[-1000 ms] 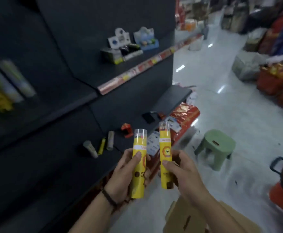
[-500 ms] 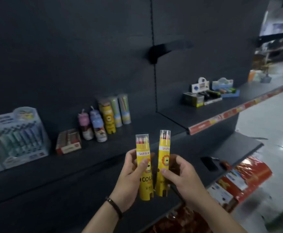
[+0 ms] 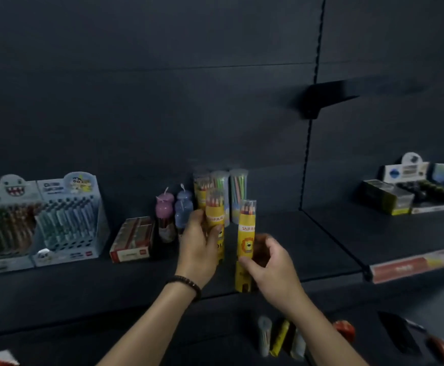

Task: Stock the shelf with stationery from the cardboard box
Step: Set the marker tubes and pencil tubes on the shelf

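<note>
I hold two yellow tubes of coloured pencils upright over the dark shelf. My left hand grips the left tube and has it close to the tubes standing at the shelf's back. My right hand grips the right tube, which has a lion printed on it, near the shelf's front edge. Behind them stand three similar tubes against the back panel. The cardboard box is out of view.
Left of the tubes stand a pink and a blue bottle-shaped case, a red-and-white box and two pen display boxes. More boxed goods sit on the right shelf. Loose tubes lie on the lower shelf.
The view swung from the aisle floor to the shelf. Both hands moved the two yellow tubes forward to the shelf, the left one up to the standing tubes.
</note>
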A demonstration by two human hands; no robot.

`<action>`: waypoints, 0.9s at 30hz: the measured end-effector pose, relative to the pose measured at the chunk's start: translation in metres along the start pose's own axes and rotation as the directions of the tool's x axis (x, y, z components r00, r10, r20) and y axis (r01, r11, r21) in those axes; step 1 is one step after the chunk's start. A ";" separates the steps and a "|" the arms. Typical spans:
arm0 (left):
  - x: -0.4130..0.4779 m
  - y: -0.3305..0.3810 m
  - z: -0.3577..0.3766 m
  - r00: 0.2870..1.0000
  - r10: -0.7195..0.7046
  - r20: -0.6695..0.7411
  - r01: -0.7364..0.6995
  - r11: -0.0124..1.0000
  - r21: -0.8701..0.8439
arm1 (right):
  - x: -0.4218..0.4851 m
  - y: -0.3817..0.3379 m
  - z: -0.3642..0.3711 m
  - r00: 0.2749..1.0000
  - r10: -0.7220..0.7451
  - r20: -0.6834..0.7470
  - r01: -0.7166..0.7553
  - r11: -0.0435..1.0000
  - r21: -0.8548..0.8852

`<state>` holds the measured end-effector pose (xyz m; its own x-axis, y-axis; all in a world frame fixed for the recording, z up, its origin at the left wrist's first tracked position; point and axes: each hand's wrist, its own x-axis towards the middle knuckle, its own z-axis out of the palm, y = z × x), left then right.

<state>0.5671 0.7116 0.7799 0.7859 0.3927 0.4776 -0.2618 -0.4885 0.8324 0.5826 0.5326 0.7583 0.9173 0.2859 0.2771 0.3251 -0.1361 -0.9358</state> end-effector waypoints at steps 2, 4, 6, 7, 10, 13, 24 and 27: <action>0.012 -0.011 0.007 1.000 -0.008 -0.025 0.010 0.998 0.067 | 0.025 0.009 0.000 0.999 -0.033 0.007 0.034 0.999 -0.015; 0.019 -0.023 0.012 1.000 0.004 -0.030 0.001 0.987 0.159 | 0.045 0.018 0.004 0.998 -0.059 0.024 0.059 0.998 -0.021; 0.022 -0.032 0.016 0.999 0.026 -0.041 -0.016 0.975 0.221 | 0.055 0.025 0.008 0.998 -0.057 0.037 0.058 0.998 -0.024; 0.023 -0.036 0.018 0.998 0.033 -0.053 -0.019 0.971 0.236 | 0.058 0.029 0.011 0.997 -0.057 0.042 0.059 0.998 -0.034; 0.023 -0.044 0.023 0.997 0.038 -0.070 -0.017 0.961 0.278 | 0.063 0.036 0.016 0.996 -0.067 0.054 0.069 0.996 -0.048; 0.014 -0.051 0.028 0.997 0.000 -0.082 0.028 0.939 0.344 | 0.066 0.042 0.019 0.998 -0.058 0.017 0.058 0.998 -0.013; 0.002 -0.070 0.037 0.992 -0.103 -0.078 0.128 0.857 0.500 | 0.070 0.046 0.026 0.998 -0.032 0.048 0.030 0.998 0.048; 0.004 -0.071 0.034 0.990 -0.125 -0.068 0.142 0.830 0.540 | 0.069 0.046 0.029 0.997 -0.044 0.062 0.041 0.998 0.042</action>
<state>0.6078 0.7215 0.7127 0.7725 0.5029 0.3877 0.1969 -0.7701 0.6067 0.6544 0.5732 0.7281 0.8863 0.3495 0.3037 0.3526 -0.0843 -0.9320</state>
